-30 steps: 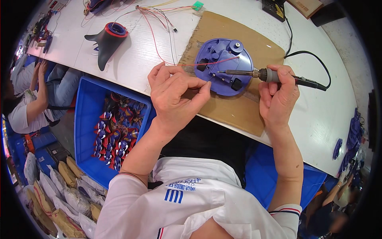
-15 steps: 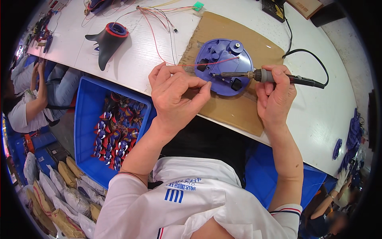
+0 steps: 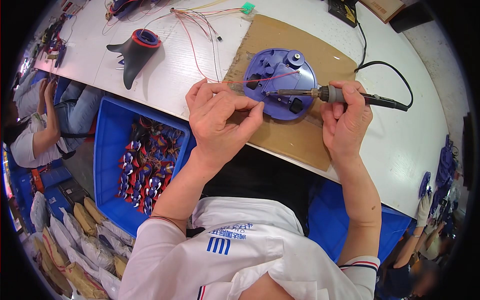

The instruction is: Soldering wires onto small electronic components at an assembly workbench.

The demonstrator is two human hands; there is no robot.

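My right hand [image 3: 345, 117] is wrapped round the grey and black handle of a soldering iron [image 3: 327, 94]. The iron's tip touches a spot on a purple plastic base [image 3: 280, 107], an oval part with round posts and black pieces on it. At the base's left edge, my left hand [image 3: 220, 117] pinches a thin wire between thumb and forefinger, its end close to the iron tip. A red wire [image 3: 235, 82] runs over the left fingers to a point at the base's upper right. Under the base lies a brown cardboard sheet [image 3: 295, 142].
A black and red finned part [image 3: 136, 55] stands left on the white table [image 3: 175, 95], below loose wires and a green circuit board [image 3: 248, 7]. A blue bin [image 3: 107, 180] holds several coloured parts. The iron's cord [image 3: 395, 70] curves at right. Other people work at both sides.
Both my hands and the iron stay almost still, with the tip on the base. At the far right, another person's gloved hand has moved up toward the table edge.
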